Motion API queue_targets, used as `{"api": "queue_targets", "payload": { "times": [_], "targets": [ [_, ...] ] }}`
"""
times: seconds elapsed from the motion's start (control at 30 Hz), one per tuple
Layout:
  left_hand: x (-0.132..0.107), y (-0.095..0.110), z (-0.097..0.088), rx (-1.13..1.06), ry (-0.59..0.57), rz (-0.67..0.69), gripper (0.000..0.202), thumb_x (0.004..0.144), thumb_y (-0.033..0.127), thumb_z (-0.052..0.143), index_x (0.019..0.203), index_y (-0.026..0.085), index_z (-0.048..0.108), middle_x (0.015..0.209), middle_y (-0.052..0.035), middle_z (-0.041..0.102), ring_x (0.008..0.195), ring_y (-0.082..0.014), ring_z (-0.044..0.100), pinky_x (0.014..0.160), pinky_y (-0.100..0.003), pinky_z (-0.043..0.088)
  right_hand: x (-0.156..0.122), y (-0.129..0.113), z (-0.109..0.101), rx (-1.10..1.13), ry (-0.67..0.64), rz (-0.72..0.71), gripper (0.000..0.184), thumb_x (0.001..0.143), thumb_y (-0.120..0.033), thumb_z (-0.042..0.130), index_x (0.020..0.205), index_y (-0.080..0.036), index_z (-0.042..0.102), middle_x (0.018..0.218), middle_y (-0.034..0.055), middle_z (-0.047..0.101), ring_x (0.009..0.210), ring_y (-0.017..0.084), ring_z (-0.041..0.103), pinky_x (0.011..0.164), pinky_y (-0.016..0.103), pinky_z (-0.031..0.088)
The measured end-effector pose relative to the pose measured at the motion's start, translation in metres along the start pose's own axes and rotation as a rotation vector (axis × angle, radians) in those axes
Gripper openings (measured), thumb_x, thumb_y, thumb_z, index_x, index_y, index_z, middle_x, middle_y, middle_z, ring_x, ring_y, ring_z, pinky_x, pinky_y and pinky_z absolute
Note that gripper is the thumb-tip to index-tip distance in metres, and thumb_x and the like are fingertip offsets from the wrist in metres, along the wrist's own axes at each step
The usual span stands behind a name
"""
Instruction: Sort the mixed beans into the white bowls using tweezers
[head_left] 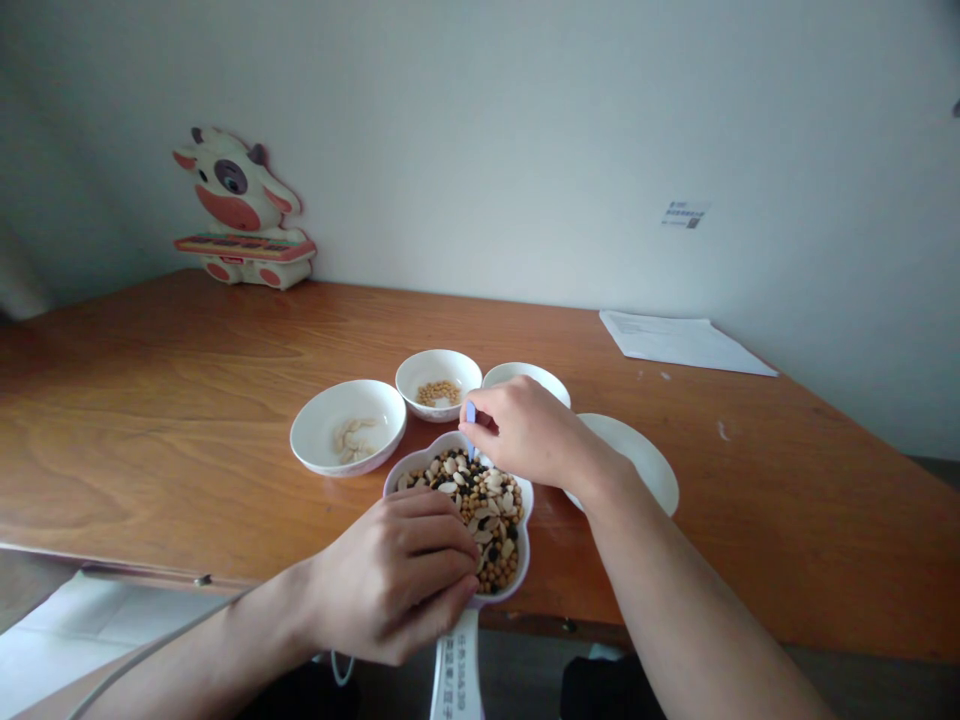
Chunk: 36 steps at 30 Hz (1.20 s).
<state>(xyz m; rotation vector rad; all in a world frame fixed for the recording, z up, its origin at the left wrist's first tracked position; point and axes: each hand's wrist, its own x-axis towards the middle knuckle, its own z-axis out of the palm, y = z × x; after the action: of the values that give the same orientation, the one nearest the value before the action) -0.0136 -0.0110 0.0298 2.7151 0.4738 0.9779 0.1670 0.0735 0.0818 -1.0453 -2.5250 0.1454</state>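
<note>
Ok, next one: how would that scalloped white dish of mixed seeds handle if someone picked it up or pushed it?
The scalloped white dish looks like glazed ceramic, so probably stiff but breakable. Heaped with beans and seeds, it's likely heavy for its size. Its round beans sit close to the rim, so they'd probably roll out if it tipped.

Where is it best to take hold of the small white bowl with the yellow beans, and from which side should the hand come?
Pinch the far rim of the small white bowl, coming from behind and above. The beans lie low in the centre, leaving the rim bare; the right hand and the flower-shaped dish crowd the near side.
</note>
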Motion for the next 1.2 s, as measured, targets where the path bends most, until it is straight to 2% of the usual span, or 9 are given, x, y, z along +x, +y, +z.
{"api": "queue_targets", "payload": {
  "times": [0.13,0.4,0.6,0.87,1.2],
  "targets": [
    [-0.0007,-0.0002,0.0011,0.006,0.000,0.003,0.013,0.089,0.005,0.054,0.089,0.010,0.066,0.085,-0.0085,0.072,0.080,-0.0219,0.066,0.076,-0.039,0.057,-0.0004,0.0002,0.0000,-0.017,0.008,-0.021,0.029,0.089,-0.017,0.054,0.059,-0.016,0.054,0.053,-0.0025,0.049,0.052,0.008,0.034,0.056,0.028,0.024],
    [-0.0008,0.0006,0.0007,0.016,-0.005,-0.004,0.014,0.090,0.006,0.052,0.088,0.011,0.066,0.084,-0.0080,0.072,0.080,-0.0216,0.066,0.072,-0.037,0.057,0.0004,0.0007,-0.0002,0.001,0.021,-0.005,0.032,0.089,-0.017,0.055,0.057,-0.016,0.051,0.052,-0.0038,0.044,0.052,0.008,0.031,0.055,0.028,0.022],
    [0.0004,0.0007,0.0005,0.017,0.011,0.005,0.015,0.090,0.006,0.052,0.087,0.011,0.066,0.082,-0.0084,0.072,0.078,-0.0215,0.067,0.071,-0.037,0.057,0.0000,0.0003,0.0012,0.009,0.003,0.013,0.026,0.088,-0.017,0.056,0.062,-0.016,0.058,0.056,-0.0024,0.052,0.054,0.009,0.037,0.056,0.028,0.024],
    [0.0012,0.0016,0.0003,0.005,0.012,0.003,0.016,0.090,0.006,0.051,0.087,0.011,0.065,0.082,-0.0088,0.072,0.077,-0.0215,0.067,0.069,-0.036,0.057,0.0010,-0.0025,0.0003,-0.004,-0.005,0.014,0.030,0.089,-0.017,0.056,0.059,-0.017,0.055,0.053,-0.0033,0.047,0.052,0.009,0.035,0.054,0.029,0.022],
    [-0.0006,0.0022,0.0001,0.004,0.003,-0.002,0.016,0.090,0.006,0.051,0.088,0.011,0.066,0.083,-0.0090,0.072,0.078,-0.0217,0.065,0.070,-0.036,0.057,0.0001,-0.0017,-0.0006,0.040,-0.039,0.015,0.025,0.088,-0.016,0.056,0.064,-0.016,0.061,0.058,-0.0013,0.056,0.054,0.009,0.041,0.057,0.028,0.027]
  ]
}}
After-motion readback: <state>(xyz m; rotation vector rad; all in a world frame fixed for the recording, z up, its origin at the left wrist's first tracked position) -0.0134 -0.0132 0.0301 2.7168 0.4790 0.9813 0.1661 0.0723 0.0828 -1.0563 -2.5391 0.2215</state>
